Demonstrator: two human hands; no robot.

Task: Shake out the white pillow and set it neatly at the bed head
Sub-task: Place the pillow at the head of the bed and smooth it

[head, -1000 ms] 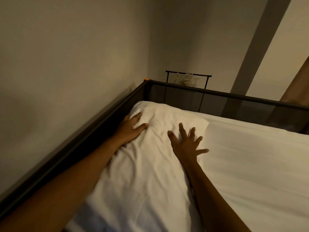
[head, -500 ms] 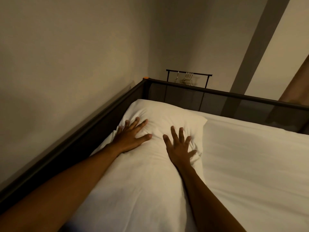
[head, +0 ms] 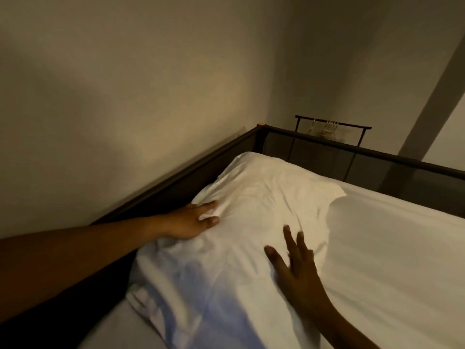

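Observation:
The white pillow (head: 261, 205) lies lengthwise on the white mattress (head: 390, 260), its far end in the corner of the dark bed frame (head: 314, 142). My left hand (head: 193, 220) is at the pillow's left edge beside the frame rail, fingers pinching a fold of the pillowcase. My right hand (head: 297, 268) lies flat on top of the pillow's near right part, fingers spread and holding nothing. The pillow's near end is wrinkled and in shadow.
A beige wall (head: 113, 109) runs close along the left rail. Behind the end rail stands a black clothes rack (head: 332, 122) with several hangers. Bare sheet stretches to the right of the pillow.
Both hands have slid back toward me along the pillow. My left hand went from flat on top to its left edge and took a fold. The case is more wrinkled.

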